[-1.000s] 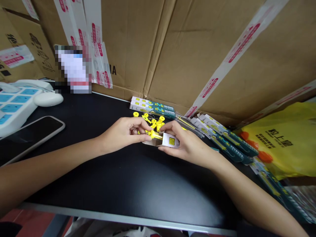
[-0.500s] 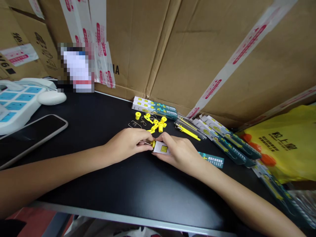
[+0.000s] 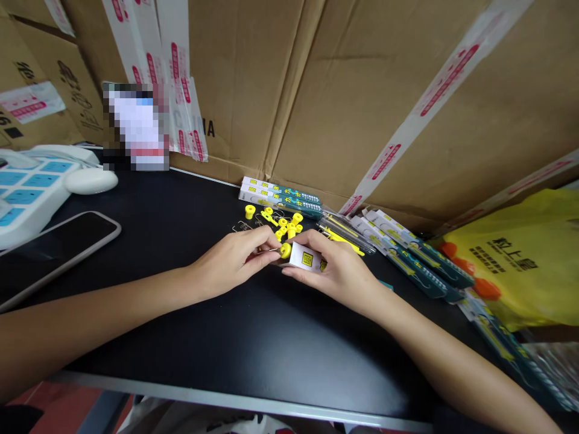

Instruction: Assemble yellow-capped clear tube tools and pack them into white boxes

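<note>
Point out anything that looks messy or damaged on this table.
Yellow caps and bent wires lie in a loose jumble on the black table, unlike the neatly paired boxes behind them. No spill or damage shows.

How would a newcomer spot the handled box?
At the black table, find the right hand. Between its thumb and fingers is a white-ended box with a yellow square mark, a yellow cap at its end facing the left hand. Unlike the other printed boxes, it is held.

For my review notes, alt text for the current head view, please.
Left hand holds a yellow-capped piece at the open end of a small printed box in the right hand; yellow plastic parts lie behind on a black table.
</note>
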The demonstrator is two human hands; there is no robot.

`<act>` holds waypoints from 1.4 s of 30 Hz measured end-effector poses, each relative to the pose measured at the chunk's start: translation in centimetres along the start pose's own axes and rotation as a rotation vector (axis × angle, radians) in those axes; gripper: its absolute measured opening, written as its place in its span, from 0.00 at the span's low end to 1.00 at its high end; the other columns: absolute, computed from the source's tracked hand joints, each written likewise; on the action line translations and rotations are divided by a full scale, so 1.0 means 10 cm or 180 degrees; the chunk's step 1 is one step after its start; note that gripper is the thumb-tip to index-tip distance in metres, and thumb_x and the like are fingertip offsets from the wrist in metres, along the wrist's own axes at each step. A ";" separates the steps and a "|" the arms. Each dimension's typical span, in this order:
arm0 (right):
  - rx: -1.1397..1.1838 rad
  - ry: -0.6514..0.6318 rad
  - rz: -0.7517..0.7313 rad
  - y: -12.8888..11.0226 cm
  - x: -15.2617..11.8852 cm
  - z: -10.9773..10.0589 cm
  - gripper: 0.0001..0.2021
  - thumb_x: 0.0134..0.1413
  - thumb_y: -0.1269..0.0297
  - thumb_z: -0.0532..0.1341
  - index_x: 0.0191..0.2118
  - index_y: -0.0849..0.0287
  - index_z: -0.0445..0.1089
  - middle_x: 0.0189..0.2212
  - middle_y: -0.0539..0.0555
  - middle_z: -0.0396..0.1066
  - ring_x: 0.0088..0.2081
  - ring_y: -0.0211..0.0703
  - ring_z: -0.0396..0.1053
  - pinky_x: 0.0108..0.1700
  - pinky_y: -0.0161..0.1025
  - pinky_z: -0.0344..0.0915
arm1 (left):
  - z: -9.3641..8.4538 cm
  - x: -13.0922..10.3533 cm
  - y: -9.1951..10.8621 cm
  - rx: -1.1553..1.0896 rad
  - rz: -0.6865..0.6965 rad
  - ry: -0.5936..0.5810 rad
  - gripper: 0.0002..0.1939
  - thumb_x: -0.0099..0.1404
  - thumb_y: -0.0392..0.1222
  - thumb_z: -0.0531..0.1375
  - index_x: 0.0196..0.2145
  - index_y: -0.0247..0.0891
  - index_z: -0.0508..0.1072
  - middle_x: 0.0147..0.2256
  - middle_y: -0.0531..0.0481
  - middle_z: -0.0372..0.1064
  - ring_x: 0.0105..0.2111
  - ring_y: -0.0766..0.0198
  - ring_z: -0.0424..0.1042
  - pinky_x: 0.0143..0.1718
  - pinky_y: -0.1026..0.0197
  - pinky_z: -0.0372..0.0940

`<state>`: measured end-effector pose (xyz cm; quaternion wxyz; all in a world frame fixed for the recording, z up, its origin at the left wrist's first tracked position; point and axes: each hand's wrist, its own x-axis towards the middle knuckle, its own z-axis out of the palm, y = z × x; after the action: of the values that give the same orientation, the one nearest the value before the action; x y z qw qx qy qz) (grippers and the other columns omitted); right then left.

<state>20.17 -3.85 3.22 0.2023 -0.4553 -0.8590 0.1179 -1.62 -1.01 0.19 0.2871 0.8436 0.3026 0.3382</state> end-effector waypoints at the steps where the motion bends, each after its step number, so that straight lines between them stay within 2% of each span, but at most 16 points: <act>1: -0.0015 -0.0021 -0.0032 -0.01 0.00 0.01 0.17 0.54 0.53 0.64 0.45 0.56 0.64 0.36 0.53 0.75 0.31 0.41 0.71 0.32 0.34 0.62 | 0.00 0.00 0.00 0.0121 0.0062 0.0000 0.06 0.68 0.42 0.54 0.35 0.38 0.67 0.30 0.54 0.69 0.28 0.69 0.68 0.30 0.67 0.61; 5: -0.0071 -0.0289 -0.0199 -0.05 -0.02 0.08 0.15 0.57 0.52 0.60 0.44 0.56 0.63 0.34 0.53 0.74 0.31 0.41 0.70 0.32 0.34 0.62 | 0.03 -0.02 0.02 0.0502 0.0294 -0.0231 0.09 0.67 0.38 0.53 0.30 0.37 0.69 0.29 0.53 0.67 0.29 0.68 0.67 0.29 0.67 0.59; 8: -0.0144 -0.0426 -0.0261 -0.07 -0.02 0.15 0.14 0.59 0.52 0.59 0.43 0.57 0.62 0.33 0.53 0.73 0.30 0.42 0.69 0.31 0.34 0.61 | 0.07 -0.02 0.01 0.0393 0.0209 -0.0368 0.08 0.65 0.35 0.55 0.28 0.37 0.70 0.27 0.54 0.66 0.28 0.68 0.66 0.29 0.67 0.59; 12: 0.0129 -0.0389 -0.0113 -0.01 0.02 0.13 0.14 0.57 0.54 0.61 0.42 0.57 0.62 0.32 0.51 0.71 0.29 0.39 0.67 0.31 0.33 0.60 | 0.09 0.01 -0.04 -0.0289 -0.0138 -0.0230 0.05 0.63 0.38 0.58 0.31 0.36 0.73 0.29 0.54 0.65 0.24 0.71 0.62 0.25 0.68 0.57; 15: 0.0446 -0.0234 -0.0011 0.08 0.06 0.07 0.15 0.55 0.54 0.63 0.42 0.57 0.63 0.32 0.50 0.70 0.29 0.37 0.66 0.31 0.32 0.60 | 0.08 0.05 -0.09 -0.0989 -0.0434 -0.0125 0.08 0.61 0.39 0.59 0.37 0.35 0.74 0.31 0.53 0.67 0.21 0.74 0.60 0.22 0.68 0.56; 17: 0.0507 -0.0164 0.0030 0.11 0.07 0.03 0.15 0.54 0.53 0.63 0.42 0.57 0.63 0.32 0.50 0.69 0.28 0.37 0.64 0.30 0.32 0.59 | 0.06 0.08 -0.12 -0.1251 -0.0602 -0.0123 0.09 0.60 0.39 0.60 0.39 0.34 0.73 0.28 0.54 0.66 0.21 0.73 0.60 0.22 0.68 0.57; 19: 0.0466 -0.0129 0.0065 0.13 0.07 0.02 0.16 0.54 0.53 0.63 0.42 0.57 0.63 0.32 0.50 0.69 0.29 0.37 0.63 0.30 0.32 0.58 | 0.04 0.09 -0.14 -0.1303 -0.0630 -0.0015 0.08 0.60 0.39 0.61 0.37 0.34 0.73 0.27 0.53 0.67 0.23 0.71 0.64 0.25 0.67 0.60; 22: 0.0406 -0.0105 0.0056 0.14 0.07 0.01 0.16 0.54 0.52 0.63 0.42 0.57 0.63 0.32 0.50 0.68 0.29 0.38 0.62 0.31 0.32 0.58 | 0.01 0.09 -0.15 -0.1100 -0.0357 0.0307 0.06 0.59 0.40 0.63 0.32 0.34 0.76 0.33 0.49 0.69 0.29 0.68 0.67 0.30 0.65 0.63; 24: 0.0396 -0.0128 0.0060 0.13 0.08 0.02 0.16 0.54 0.52 0.63 0.41 0.57 0.63 0.31 0.50 0.67 0.29 0.37 0.62 0.31 0.32 0.58 | 0.01 0.07 -0.13 -0.0855 -0.0167 0.0384 0.05 0.59 0.39 0.64 0.31 0.35 0.77 0.32 0.50 0.68 0.28 0.69 0.66 0.29 0.65 0.62; 27: 0.0420 -0.0221 0.0063 0.12 0.08 0.04 0.16 0.54 0.53 0.63 0.41 0.58 0.63 0.31 0.49 0.67 0.28 0.36 0.62 0.30 0.32 0.57 | 0.01 0.04 -0.08 -0.0546 0.0000 0.0333 0.04 0.60 0.38 0.63 0.32 0.35 0.79 0.28 0.52 0.68 0.26 0.70 0.64 0.27 0.67 0.59; 32: 0.0548 -0.0369 0.0010 0.06 0.05 0.07 0.17 0.54 0.53 0.63 0.43 0.59 0.64 0.32 0.49 0.68 0.29 0.36 0.63 0.31 0.32 0.57 | 0.05 0.01 -0.05 -0.0249 0.0203 0.0173 0.04 0.62 0.34 0.62 0.31 0.35 0.78 0.28 0.52 0.70 0.27 0.70 0.67 0.27 0.67 0.60; 39: 0.0411 -0.0468 0.0032 0.02 0.04 0.11 0.17 0.54 0.54 0.63 0.44 0.58 0.63 0.34 0.51 0.70 0.30 0.38 0.66 0.32 0.33 0.59 | 0.08 -0.01 -0.08 0.0417 0.0901 -0.0016 0.09 0.66 0.32 0.56 0.35 0.36 0.77 0.35 0.48 0.74 0.36 0.65 0.72 0.39 0.64 0.65; 42: 0.0484 -0.0401 -0.0015 0.05 0.06 0.11 0.20 0.54 0.54 0.64 0.49 0.56 0.61 0.41 0.53 0.71 0.35 0.41 0.70 0.36 0.35 0.62 | 0.09 -0.02 -0.07 0.0442 0.0899 0.0036 0.09 0.66 0.33 0.54 0.36 0.36 0.75 0.35 0.48 0.74 0.36 0.64 0.71 0.39 0.63 0.65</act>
<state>19.72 -3.14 2.16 0.1821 -0.4283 -0.8597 0.2107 -1.34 -0.90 -0.92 0.1760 0.8937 0.2052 0.3582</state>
